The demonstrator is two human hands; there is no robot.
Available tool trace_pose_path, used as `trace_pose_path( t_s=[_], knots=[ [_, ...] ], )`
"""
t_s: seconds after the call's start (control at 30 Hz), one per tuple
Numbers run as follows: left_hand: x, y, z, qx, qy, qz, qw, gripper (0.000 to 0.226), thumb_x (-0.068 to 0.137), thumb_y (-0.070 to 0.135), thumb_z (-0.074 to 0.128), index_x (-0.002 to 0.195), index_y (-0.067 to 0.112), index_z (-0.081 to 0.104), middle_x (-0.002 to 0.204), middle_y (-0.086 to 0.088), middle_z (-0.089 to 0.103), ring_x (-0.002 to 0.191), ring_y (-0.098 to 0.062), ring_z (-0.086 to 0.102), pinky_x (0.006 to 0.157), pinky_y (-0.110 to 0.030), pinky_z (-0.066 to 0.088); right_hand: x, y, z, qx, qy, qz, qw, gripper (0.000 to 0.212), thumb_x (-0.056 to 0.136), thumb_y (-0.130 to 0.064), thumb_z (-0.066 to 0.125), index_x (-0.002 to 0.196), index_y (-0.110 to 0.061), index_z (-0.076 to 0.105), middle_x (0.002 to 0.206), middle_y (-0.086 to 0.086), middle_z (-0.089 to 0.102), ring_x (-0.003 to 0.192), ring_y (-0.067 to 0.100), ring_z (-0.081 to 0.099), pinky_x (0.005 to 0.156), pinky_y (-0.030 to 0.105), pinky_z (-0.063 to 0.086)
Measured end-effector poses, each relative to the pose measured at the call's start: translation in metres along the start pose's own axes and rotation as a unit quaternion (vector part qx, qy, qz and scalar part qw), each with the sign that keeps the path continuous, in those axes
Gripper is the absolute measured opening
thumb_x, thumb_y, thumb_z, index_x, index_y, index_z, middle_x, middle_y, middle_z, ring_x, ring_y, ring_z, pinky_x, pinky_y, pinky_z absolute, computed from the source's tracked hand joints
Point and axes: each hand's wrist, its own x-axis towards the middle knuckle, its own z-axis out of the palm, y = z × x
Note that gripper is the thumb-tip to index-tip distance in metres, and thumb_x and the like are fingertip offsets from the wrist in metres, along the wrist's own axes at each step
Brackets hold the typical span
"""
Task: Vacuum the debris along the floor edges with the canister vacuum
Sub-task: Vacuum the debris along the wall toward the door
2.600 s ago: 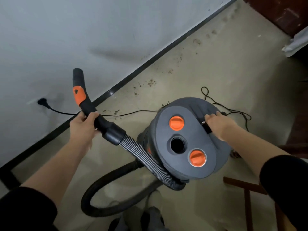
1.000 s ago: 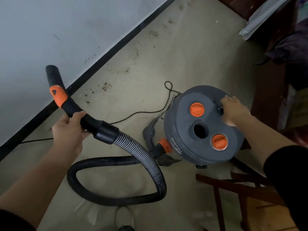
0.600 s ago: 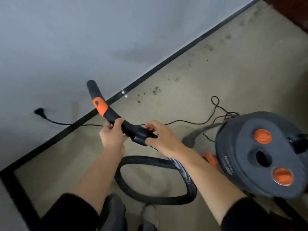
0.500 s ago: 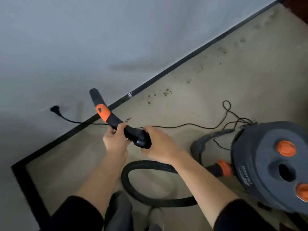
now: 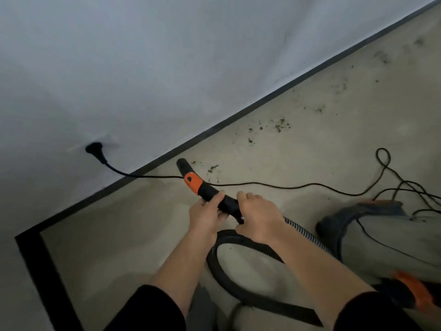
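Both hands hold the black vacuum wand point(image 5: 207, 192), which has an orange slider near its open tip. The tip points at the black baseboard. My left hand point(image 5: 206, 215) grips the wand's middle. My right hand point(image 5: 259, 217) is closed around the cuff where the ribbed black hose point(image 5: 241, 240) joins. The hose loops on the floor below my arms. Only the grey canister's point(image 5: 372, 225) base shows at the right edge. Dark debris point(image 5: 279, 126) is scattered along the floor beside the baseboard, with a few crumbs point(image 5: 212, 168) just past the tip.
A black plug point(image 5: 94, 149) sits in the white wall, and its cord point(image 5: 286, 187) runs across the floor under the wand to a tangle point(image 5: 405, 187) by the canister. The black baseboard point(image 5: 238, 115) turns a corner at the lower left.
My right hand left the canister top and took hold of the hose cuff. The wand has tilted down toward the baseboard, and the view has swung left, pushing the canister to the right edge.
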Motion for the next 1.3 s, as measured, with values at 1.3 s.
trace_pose_path(
  t_s=[1.3],
  knots=[
    [0.179, -0.123, -0.037, -0.053, -0.052, -0.051, 0.996, 0.018, 0.092, 0.014, 0.064, 0.097, -0.002, 0.060, 0.095, -0.020, 0.068, 0.086, -0.027, 0.068, 0.073, -0.034, 0.056, 0.102, 0.020, 0.140, -0.165, -0.088, -0.027, 0.982, 0.050, 0.087, -0.026, 0.064, 0.128, -0.007, 0.041, 0.118, 0.006, 0.056, 0.106, 0.023, 0.059, 0.069, 0.030, 0.040]
  ],
)
